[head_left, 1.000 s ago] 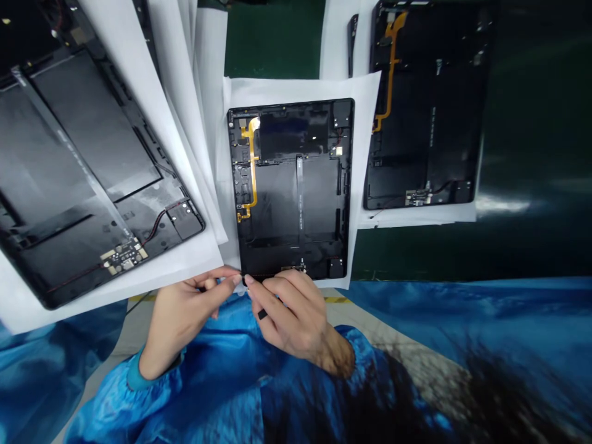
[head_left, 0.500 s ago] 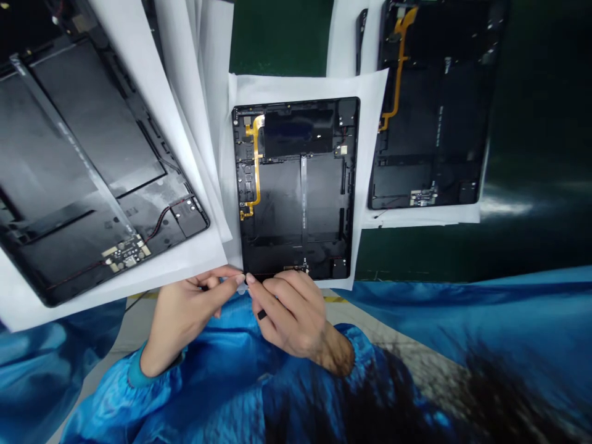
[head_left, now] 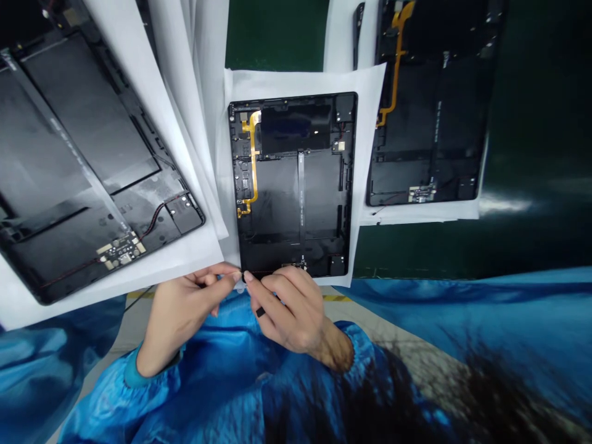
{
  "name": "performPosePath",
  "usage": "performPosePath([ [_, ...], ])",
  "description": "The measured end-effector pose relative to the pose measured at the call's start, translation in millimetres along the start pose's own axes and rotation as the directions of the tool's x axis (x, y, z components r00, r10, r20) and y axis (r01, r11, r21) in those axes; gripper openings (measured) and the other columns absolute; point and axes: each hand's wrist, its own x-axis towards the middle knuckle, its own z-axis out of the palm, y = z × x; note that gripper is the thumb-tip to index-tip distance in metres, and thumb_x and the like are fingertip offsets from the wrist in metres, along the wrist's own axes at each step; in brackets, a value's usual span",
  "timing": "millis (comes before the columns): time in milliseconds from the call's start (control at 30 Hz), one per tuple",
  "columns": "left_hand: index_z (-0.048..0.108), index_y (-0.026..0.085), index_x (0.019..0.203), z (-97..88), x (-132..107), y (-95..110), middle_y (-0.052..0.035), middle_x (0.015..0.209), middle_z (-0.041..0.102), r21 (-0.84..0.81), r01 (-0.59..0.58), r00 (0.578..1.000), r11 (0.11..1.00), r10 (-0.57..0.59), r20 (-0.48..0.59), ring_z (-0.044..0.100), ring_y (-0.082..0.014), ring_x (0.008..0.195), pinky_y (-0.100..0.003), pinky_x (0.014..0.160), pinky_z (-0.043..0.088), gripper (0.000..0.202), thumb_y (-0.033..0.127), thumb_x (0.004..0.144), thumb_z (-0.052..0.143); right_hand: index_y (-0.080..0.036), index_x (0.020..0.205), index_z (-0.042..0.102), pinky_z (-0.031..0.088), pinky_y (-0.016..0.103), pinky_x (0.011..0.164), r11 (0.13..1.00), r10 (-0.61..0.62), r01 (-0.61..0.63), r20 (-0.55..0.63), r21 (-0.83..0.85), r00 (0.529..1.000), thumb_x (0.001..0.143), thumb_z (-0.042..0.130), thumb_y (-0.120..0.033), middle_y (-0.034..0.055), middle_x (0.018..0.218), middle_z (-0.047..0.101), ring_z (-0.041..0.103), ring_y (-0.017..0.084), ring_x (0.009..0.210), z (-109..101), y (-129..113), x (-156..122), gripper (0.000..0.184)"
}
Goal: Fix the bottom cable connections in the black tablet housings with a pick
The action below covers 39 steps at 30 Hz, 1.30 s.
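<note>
Pinching in at the near edge of a black tablet rear housing with an amber flex cable [head_left: 296,203], both forearms coming up from below in blue smock sleeves [head_left: 152,370]. Left hand [head_left: 182,308] sits just below that housing's near-left corner, thumb and forefinger extended and closing toward each other, other fingers loosely curled. Right hand [head_left: 289,314] lies beside it, also below the near edge, fingers curved and half closed, fingertips [head_left: 248,276] meeting the left hand's at the corner. A small black oblong piece [head_left: 260,312] shows between the right fingers. Whether either hand grips anything at the corner is too fine to tell. Housing lies flat on a white paper sheet [head_left: 370,154], long axis running away from the person, nearly straight. Another black tablet housing [head_left: 78,123] lies tilted on white paper left of it; a third [head_left: 416,142] lies right of it, on a green work surface [head_left: 277,37].
</note>
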Motion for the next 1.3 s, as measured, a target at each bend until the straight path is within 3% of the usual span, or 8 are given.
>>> performPosePath([
  [100, 0.078, 0.017, 0.078, -0.9, -1.1, 1.1, 0.0051, 0.043, 0.044, 0.008, 0.006, 1.0, 1.0, -0.006, 0.005, 0.039, -0.0075, 0.041, -0.019, 0.046, 0.028, 0.046, 0.056, 0.058, 0.069, -0.01, 0.12, 0.065, 0.051, 0.035, 0.058, 1.0, -0.009, 0.009, 0.007, 0.001, 1.0, 0.085, 0.061, -0.006, 0.0034, 0.078, 0.071, 0.061, 0.02, 0.069, -0.6, 0.1, 0.0, 0.036],
  [300, 0.078, 0.018, 0.078, -1.6, -1.0, 1.1, 0.0055, 0.042, 0.043, 0.015, -0.002, 1.0, 1.0, 0.002, 0.003, 0.038, -0.0077, 0.04, -0.019, 0.046, 0.026, 0.044, 0.057, 0.058, 0.071, -0.017, 0.117, 0.069, 0.049, 0.035, 0.056, 1.0, 0.01, -0.01, 0.026, -0.007, 1.0, 0.083, 0.06, -0.006, 0.0012, 0.076, 0.07, 0.06, 0.019, 0.068, -1.0, 0.3, -1.1, 0.037],
  [533, 0.077, 0.017, 0.077, -1.5, -1.1, -1.8, 0.0042, 0.043, 0.047, 0.002, -0.019, 1.0, 1.0, 0.019, 0.02, 0.042, -0.0095, 0.042, -0.019, 0.046, 0.029, 0.046, 0.059, 0.06, 0.074, -0.005, 0.113, 0.068, 0.042, 0.035, 0.055, 0.996, -0.076, 0.075, -0.033, -0.047, 0.997, 0.082, 0.061, -0.006, 0.0045, 0.074, 0.066, 0.056, 0.019, 0.067, 3.5, 1.6, -0.6, 0.032],
  [667, 0.078, 0.016, 0.082, -3.8, -1.6, -4.0, 0.0054, 0.042, 0.044, -0.013, -0.03, 0.997, 0.999, 0.031, 0.067, 0.039, -0.0085, 0.041, -0.019, 0.046, 0.026, 0.045, 0.058, 0.064, 0.072, -0.009, 0.112, 0.071, 0.044, 0.034, 0.056, 0.997, -0.058, 0.057, -0.021, -0.042, 0.998, 0.085, 0.059, -0.007, 0.003, 0.074, 0.066, 0.056, 0.018, 0.067, 3.2, 2.2, -0.9, 0.029],
  [767, 0.077, 0.015, 0.081, -4.0, -1.3, -4.1, 0.0057, 0.041, 0.043, -0.002, -0.017, 0.999, 1.0, 0.017, 0.049, 0.037, -0.0077, 0.04, -0.019, 0.045, 0.025, 0.045, 0.056, 0.063, 0.07, -0.012, 0.11, 0.072, 0.044, 0.034, 0.055, 0.998, -0.037, 0.036, -0.028, -0.053, 0.999, 0.087, 0.057, -0.008, 0.0015, 0.074, 0.067, 0.056, 0.018, 0.066, 3.3, 2.1, -1.6, 0.028],
  [933, 0.076, 0.014, 0.079, -2.0, -2.0, 0.6, 0.0054, 0.042, 0.045, 0.016, -0.04, 0.999, 0.999, 0.039, 0.035, 0.036, -0.0065, 0.04, -0.018, 0.044, 0.024, 0.043, 0.053, 0.063, 0.067, -0.005, 0.11, 0.071, 0.043, 0.034, 0.055, 0.998, -0.05, 0.048, -0.056, -0.042, 0.997, 0.087, 0.058, -0.007, 0.0029, 0.072, 0.067, 0.055, 0.018, 0.067, 5.2, 1.8, -1.3, 0.027],
  [1300, 0.075, 0.015, 0.073, 3.7, 0.5, 2.5, 0.0056, 0.04, 0.045, -0.036, 0.008, 1.0, 0.999, -0.009, -0.022, 0.038, -0.0059, 0.038, -0.015, 0.042, 0.027, 0.041, 0.051, 0.055, 0.067, -0.004, 0.111, 0.068, 0.042, 0.033, 0.054, 0.997, -0.063, 0.059, -0.067, -0.059, 0.996, 0.087, 0.055, -0.007, 0.0025, 0.071, 0.066, 0.054, 0.018, 0.067, 5.7, 2.5, 0.3, 0.027],
])
